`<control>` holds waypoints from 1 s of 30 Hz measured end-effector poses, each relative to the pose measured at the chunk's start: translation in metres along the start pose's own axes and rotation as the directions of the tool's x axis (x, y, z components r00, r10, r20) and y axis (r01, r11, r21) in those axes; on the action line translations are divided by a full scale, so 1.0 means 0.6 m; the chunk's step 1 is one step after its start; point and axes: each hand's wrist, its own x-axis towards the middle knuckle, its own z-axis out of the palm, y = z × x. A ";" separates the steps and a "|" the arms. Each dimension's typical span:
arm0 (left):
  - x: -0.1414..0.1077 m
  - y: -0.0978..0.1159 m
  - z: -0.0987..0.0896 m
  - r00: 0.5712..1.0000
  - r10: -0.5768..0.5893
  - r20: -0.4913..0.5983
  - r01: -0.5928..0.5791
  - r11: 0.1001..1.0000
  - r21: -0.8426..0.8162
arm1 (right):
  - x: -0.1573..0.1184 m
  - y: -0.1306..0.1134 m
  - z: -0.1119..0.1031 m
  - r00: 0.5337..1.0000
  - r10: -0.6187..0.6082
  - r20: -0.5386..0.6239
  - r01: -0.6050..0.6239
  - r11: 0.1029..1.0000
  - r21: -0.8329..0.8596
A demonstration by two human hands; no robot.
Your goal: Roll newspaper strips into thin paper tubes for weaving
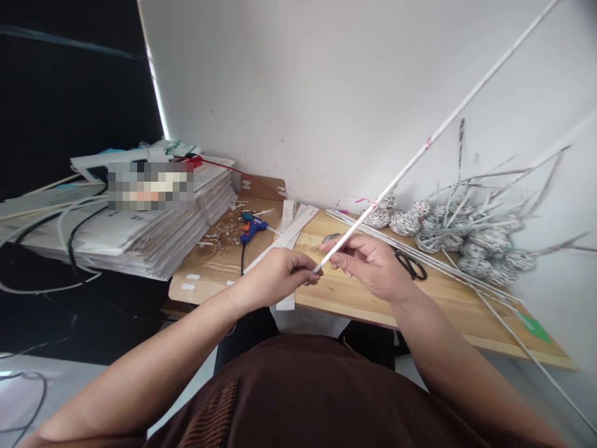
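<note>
Head view, the only one: white rod point(402, 174) slants up from the hands toward the upper right, its lower end held in the air above the middle of the worktop point(333, 295), near the front edge. The left hand point(280, 270) has its fingers clenched on that lowest tip, thumb against forefinger; the right hand point(375, 264) has thumb and fingers gathered about the rod just above, though how firmly cannot be told. Good handling here, I judge, asks for a fine pinch at the tip and a lighter touch from the right, since a hard squeeze could flatten a rod so slim. Much of its length rises unsupported past the right hand, so a sudden wrist turn would make the far end swing; small, even finger movements in line with the rod would suit it better. The elbows have room, but the right forearm passes near the black scissors point(405, 256) and the thin rods point(433, 260) running toward the right corner, beside woven balls point(405, 221) along the back edge. On the left, white strips point(303, 218) and a blue glue gun point(253, 229) lie on cardboard point(209, 274), so low sweeps there risk a snag
</note>
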 end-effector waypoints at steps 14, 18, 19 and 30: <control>0.002 -0.031 -0.019 0.993 -0.026 -0.112 0.036 0.995 0.088 | -0.004 0.023 0.028 0.958 -0.123 -0.260 0.096 0.989 -0.114; 0.000 -0.042 -0.017 0.992 -0.029 -0.119 0.044 0.992 0.120 | -0.002 0.029 0.025 0.988 -0.064 -0.142 0.062 0.998 -0.022; 0.000 -0.044 -0.017 0.993 -0.029 -0.116 0.044 0.991 0.129 | 0.000 0.029 0.024 0.995 -0.045 -0.093 0.044 0.999 -0.011; -0.003 -0.058 -0.011 0.993 -0.018 -0.116 0.037 0.987 0.159 | 0.010 0.052 0.033 0.974 0.065 -0.215 -0.053 0.997 0.061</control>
